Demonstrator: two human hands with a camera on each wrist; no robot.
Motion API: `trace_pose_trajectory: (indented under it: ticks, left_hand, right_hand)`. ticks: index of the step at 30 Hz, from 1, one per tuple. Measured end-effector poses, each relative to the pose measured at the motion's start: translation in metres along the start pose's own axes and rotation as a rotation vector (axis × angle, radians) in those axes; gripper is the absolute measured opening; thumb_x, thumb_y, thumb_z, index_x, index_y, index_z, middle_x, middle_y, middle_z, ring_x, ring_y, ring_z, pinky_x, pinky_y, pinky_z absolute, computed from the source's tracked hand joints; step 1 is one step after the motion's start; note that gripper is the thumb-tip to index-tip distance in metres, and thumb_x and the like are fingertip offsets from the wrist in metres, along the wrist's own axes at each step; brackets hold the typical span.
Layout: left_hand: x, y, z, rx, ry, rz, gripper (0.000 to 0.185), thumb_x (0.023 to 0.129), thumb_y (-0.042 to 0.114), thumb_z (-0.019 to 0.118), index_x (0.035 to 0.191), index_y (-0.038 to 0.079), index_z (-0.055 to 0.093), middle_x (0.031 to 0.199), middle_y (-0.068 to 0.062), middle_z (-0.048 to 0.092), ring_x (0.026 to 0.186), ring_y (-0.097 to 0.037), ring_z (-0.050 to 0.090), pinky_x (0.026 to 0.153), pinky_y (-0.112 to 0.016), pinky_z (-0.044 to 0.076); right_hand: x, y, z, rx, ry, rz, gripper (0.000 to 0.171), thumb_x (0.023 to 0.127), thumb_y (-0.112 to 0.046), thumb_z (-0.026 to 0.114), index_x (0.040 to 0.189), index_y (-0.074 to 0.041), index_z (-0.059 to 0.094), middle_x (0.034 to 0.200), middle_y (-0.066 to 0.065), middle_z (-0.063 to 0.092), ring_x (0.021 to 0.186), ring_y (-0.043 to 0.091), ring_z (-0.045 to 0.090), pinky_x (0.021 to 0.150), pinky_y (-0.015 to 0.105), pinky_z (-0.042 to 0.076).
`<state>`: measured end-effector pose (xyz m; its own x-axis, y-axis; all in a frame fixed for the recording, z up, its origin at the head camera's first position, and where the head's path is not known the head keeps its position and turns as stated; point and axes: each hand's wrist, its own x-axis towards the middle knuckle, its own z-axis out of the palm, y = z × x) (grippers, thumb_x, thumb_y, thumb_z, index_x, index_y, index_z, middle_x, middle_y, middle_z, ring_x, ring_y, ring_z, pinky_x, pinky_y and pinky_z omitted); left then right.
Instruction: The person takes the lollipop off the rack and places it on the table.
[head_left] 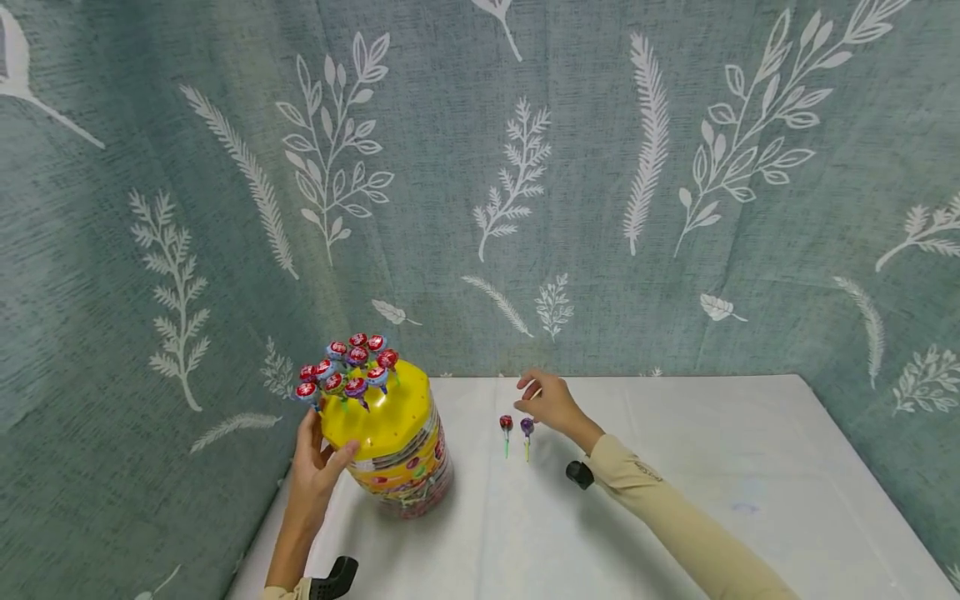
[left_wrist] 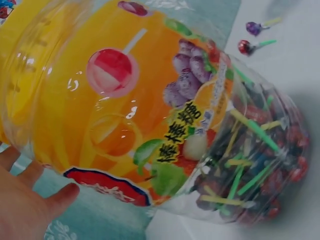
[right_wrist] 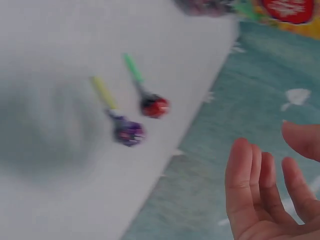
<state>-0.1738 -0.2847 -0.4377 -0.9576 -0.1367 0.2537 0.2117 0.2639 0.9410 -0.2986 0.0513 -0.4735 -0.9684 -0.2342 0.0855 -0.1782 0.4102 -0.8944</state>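
Observation:
My left hand grips the near left side of a clear plastic candy jar, thumb up by its rim; the jar leans toward the hand. Several wrapped lollipops stand in the yellow lid, heads up. Through the jar's clear lower wall, more lollipops show in the left wrist view. Right of the jar, a red lollipop with a green stick and a purple lollipop with a yellow stick lie side by side on the table. Just beyond them my right hand hovers, fingers loosely bent and holding nothing.
A white-covered table lies under everything. Green curtains with white leaf prints stand behind it and along both sides. A small black device sits at the right wrist, another black device at the left.

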Motion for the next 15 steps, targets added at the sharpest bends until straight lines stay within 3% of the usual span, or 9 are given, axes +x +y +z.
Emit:
trace_pose_trajectory:
  ticks: [5,8,13,15]
  left_hand:
    - [0.007,0.005,-0.003,0.057,0.006,-0.011,0.074,0.089,0.009,0.063,0.149,0.021,0.020,0.149,0.000,0.028,0.135,-0.016,0.027,0.108,-0.035,0.029]
    - [0.009,0.008,-0.003,0.060,0.000,-0.031,0.076,0.089,0.011,0.065,0.149,0.021,0.020,0.150,0.000,0.027,0.137,-0.019,0.025,0.107,-0.052,0.026]
    - [0.007,0.009,-0.001,0.068,-0.005,-0.072,0.078,0.089,0.013,0.065,0.149,0.022,0.018,0.149,0.000,0.028,0.136,-0.021,0.026,0.106,-0.050,0.029]
    - [0.007,0.009,0.000,0.069,-0.007,-0.075,0.078,0.089,0.013,0.065,0.150,0.023,0.018,0.149,0.001,0.029,0.136,-0.020,0.027,0.106,-0.043,0.032]
  right_hand:
    - [-0.004,-0.027,-0.010,0.029,-0.033,-0.064,0.021,0.082,-0.006,0.071,0.101,-0.005,0.060,0.083,0.007,0.059,0.062,0.018,0.057,0.056,0.034,0.053]
    - [-0.006,-0.042,-0.015,0.048,-0.053,-0.110,0.022,0.083,-0.006,0.070,0.102,-0.004,0.060,0.086,0.007,0.060,0.065,0.017,0.058,0.058,0.039,0.054]
    - [-0.012,-0.066,-0.021,0.053,-0.077,-0.184,0.023,0.084,-0.006,0.070,0.104,-0.004,0.060,0.089,0.008,0.060,0.073,0.019,0.060,0.059,0.038,0.054]
    - [-0.014,-0.075,-0.024,0.052,-0.081,-0.222,0.023,0.084,-0.005,0.069,0.105,-0.004,0.059,0.090,0.008,0.060,0.075,0.021,0.060,0.059,0.035,0.054]
